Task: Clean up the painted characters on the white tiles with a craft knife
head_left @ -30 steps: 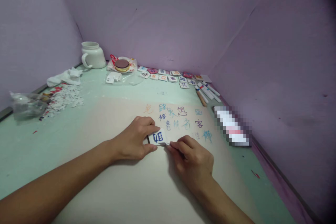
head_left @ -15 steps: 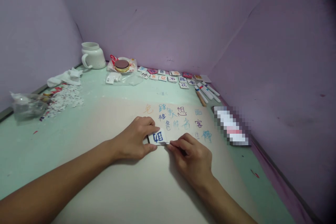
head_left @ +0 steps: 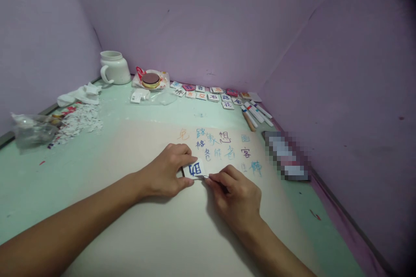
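Observation:
My left hand (head_left: 169,171) grips a small white card (head_left: 196,168) by its left end, thumb at the near edge and fingers at the far edge. A blue Chinese character stands on the card, turned sideways to me. My right hand (head_left: 238,194) pinches a craft knife (head_left: 204,177), of which only the thin metal blade shows. Its tip touches the card's near right corner. Both hands rest over a pale sheet (head_left: 156,233) that bears several coloured characters (head_left: 224,137) beyond the card.
Lettered cards (head_left: 212,97) lie in rows at the back wall, with markers (head_left: 255,112) beside them. A blurred-out phone-like object (head_left: 287,156) lies right. Paper scraps (head_left: 84,119) and a plastic bag (head_left: 34,132) are left. A white jug (head_left: 115,69) and a round lidded tin (head_left: 151,79) stand behind.
The blade and my right hand have shifted very slightly left along the card's near edge. My left hand keeps its hold on the card.

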Action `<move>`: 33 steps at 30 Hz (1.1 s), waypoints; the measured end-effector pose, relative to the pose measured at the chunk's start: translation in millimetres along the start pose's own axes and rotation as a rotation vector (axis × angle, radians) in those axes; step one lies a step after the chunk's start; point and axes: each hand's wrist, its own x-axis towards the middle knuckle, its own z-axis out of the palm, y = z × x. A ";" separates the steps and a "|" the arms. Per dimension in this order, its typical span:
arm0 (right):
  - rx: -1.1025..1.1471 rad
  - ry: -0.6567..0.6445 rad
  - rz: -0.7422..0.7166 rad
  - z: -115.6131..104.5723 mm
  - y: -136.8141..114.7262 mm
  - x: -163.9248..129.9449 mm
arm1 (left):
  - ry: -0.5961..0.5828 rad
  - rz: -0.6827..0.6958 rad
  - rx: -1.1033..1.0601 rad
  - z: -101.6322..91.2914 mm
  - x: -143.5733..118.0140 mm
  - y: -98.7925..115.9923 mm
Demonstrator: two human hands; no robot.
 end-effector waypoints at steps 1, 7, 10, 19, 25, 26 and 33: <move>-0.009 -0.003 0.005 0.1 -0.3 0.2 | -0.002 0.002 0.000 -0.4 0.1 0.1; -0.051 -0.033 0.031 0.2 -1.1 3.0 | -0.025 0.006 -0.010 -2.7 0.3 0.5; -0.051 -0.042 0.048 0.3 0.5 4.4 | -0.020 0.005 -0.013 -1.8 -0.1 0.1; -0.068 -0.066 -0.012 -1.5 5.0 8.2 | -0.040 0.004 -0.004 -2.6 -0.1 2.1; -0.078 -0.241 -0.077 -7.7 9.7 21.3 | -0.048 -0.014 0.006 -4.1 -0.2 2.4; -0.075 -0.264 -0.101 -8.4 10.9 23.4 | -0.049 -0.016 0.002 -4.3 -0.5 2.5; 0.092 -0.262 -0.056 -3.0 14.9 17.1 | 0.102 -0.069 0.000 9.5 -8.3 -2.6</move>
